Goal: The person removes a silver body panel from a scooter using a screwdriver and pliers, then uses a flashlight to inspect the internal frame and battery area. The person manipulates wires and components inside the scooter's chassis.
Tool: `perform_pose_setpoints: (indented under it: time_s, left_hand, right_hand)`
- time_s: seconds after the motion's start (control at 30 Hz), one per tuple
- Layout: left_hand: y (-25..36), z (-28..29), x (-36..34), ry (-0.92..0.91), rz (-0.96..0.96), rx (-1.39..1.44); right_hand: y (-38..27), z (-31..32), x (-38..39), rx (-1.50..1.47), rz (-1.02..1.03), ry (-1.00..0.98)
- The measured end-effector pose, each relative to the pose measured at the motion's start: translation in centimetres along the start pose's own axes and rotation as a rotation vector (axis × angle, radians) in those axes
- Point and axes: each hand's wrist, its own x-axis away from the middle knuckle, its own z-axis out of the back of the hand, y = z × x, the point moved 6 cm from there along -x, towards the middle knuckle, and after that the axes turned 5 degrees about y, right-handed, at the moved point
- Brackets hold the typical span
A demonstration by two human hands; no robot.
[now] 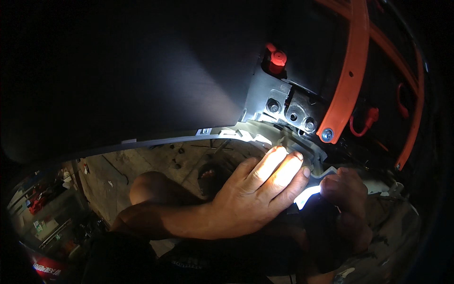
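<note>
My left hand reaches in from the left, back up, with its fingers stretched out and lying against the grey edge of a vehicle-like body. Strong light falls on the two middle fingers, and what lies under the fingertips is hidden. Just to the right, my right hand is in shadow with its fingers curled. They close at the end of a flat, pale piece that glares in the light; its kind is not clear. Above both hands is a black bracket with several bolts.
A large dark panel fills the upper left. Orange flat bars cross the right side, one bolted near the bracket. A red cap and a red looped piece stand out. Below left, tools and parts lie on a surface.
</note>
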Motion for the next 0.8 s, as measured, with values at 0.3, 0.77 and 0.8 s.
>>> perform_pose_setpoints:
  time_s: [0.3,0.77,0.8]
  left_hand:
    - [0.4,0.3,-0.1,-0.070,-0.041,-0.059]
    - [0.3,0.8,-0.6,-0.087,0.027,0.033]
    - [0.3,0.9,-0.6,-0.077,0.024,0.024]
  right_hand:
    - [1.9,1.9,0.2,-0.017,0.260,-0.345]
    - [-0.1,2.7,1.9,-0.093,0.102,0.069]
    - [-0.1,3.0,1.8,-0.041,0.095,0.102]
